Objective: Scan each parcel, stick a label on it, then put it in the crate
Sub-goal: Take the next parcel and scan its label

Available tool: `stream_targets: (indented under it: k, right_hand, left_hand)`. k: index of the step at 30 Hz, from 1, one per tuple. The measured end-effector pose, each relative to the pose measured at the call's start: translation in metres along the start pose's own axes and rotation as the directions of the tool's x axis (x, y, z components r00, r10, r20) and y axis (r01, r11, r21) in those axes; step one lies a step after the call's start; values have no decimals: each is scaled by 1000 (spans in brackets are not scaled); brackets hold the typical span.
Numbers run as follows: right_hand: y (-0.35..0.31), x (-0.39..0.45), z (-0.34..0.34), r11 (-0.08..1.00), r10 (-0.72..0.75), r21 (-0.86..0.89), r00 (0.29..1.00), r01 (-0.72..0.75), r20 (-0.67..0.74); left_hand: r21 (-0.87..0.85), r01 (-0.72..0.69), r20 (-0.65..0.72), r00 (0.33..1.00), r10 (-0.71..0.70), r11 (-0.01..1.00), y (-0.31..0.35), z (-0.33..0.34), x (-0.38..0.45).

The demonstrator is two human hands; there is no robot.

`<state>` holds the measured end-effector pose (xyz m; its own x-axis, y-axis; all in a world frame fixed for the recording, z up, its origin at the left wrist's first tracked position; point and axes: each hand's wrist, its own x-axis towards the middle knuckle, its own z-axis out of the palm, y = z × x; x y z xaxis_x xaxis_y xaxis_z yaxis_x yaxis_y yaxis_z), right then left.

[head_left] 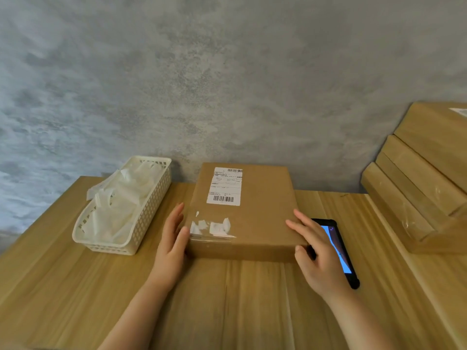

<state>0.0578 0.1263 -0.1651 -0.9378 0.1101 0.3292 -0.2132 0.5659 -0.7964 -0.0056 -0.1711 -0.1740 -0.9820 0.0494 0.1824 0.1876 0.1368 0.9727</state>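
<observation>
A flat brown cardboard parcel lies on the wooden table against the wall. A white shipping label with barcodes is stuck on its top, and torn white paper scraps under clear tape sit near its front edge. My left hand holds the parcel's front left corner, thumb on top. My right hand holds the front right corner, fingers on top and thumb on the front face. A black handheld scanner with a lit blue screen lies on the table just right of the parcel, partly hidden by my right hand.
A white perforated plastic basket filled with white paper backing strips stands left of the parcel. Several brown cardboard boxes are stacked at the right. A grey wall rises behind the table.
</observation>
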Motion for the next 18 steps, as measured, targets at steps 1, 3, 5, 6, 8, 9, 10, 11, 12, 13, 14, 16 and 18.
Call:
stream_targets:
  k: [1, 3, 5, 6, 8, 9, 10, 11, 12, 13, 14, 16, 18]
  right_hand:
    - [-1, 1, -1, 1000, 8, -15, 1000, -8, 5]
    - [-2, 1, -3, 998, 22, -65, 1000, -21, 21]
    - [-2, 0, -7, 992, 38, -121, 998, -33, 40]
    - [-2, -1, -9, 990, 56, -131, 998, -52, 28]
    - [1, -8, -16, 988, 96, -112, 990, -107, -102]
    - [4, -14, -20, 982, 124, -115, 972, -149, -198]
    - [8, -20, -24, 967, 175, -134, 945, -219, -278]
    - [13, -26, -28, 940, 238, -162, 917, -301, -320]
    - [17, -33, -32, 902, 315, -193, 894, -387, -318]
    - [21, -39, -35, 858, 398, -222, 874, -462, -280]
    - [24, -44, -37, 819, 465, -257, 856, -512, -224]
    - [26, -51, -37, 759, 515, -395, 849, -517, -121]
    - [24, -49, -36, 689, 520, -549, 851, -472, -79]
  left_hand:
    - [9, 20, 38, 999, -20, 1000, 0, 1, 1]
    - [41, 30, 93, 995, -33, 999, 0, 3, 1]
    - [51, 36, 103, 994, -41, 998, 0, 4, 1]
    - [50, 41, 102, 994, -46, 998, -1, 4, 1]
    - [42, 52, 97, 994, -56, 998, -1, 3, 0]
    - [38, 54, 92, 994, -57, 998, 0, 3, 0]
    - [35, 53, 89, 994, -56, 998, 0, 2, -1]
    - [32, 54, 88, 994, -57, 998, 0, 2, -1]
    - [27, 58, 89, 994, -60, 998, 1, 2, -2]
    - [23, 64, 93, 994, -66, 998, 1, 1, -1]
    - [20, 70, 98, 993, -72, 997, 0, 1, -1]
    - [17, 77, 106, 991, -78, 997, -2, 0, -1]
    - [13, 78, 105, 991, -79, 997, -3, -1, -1]
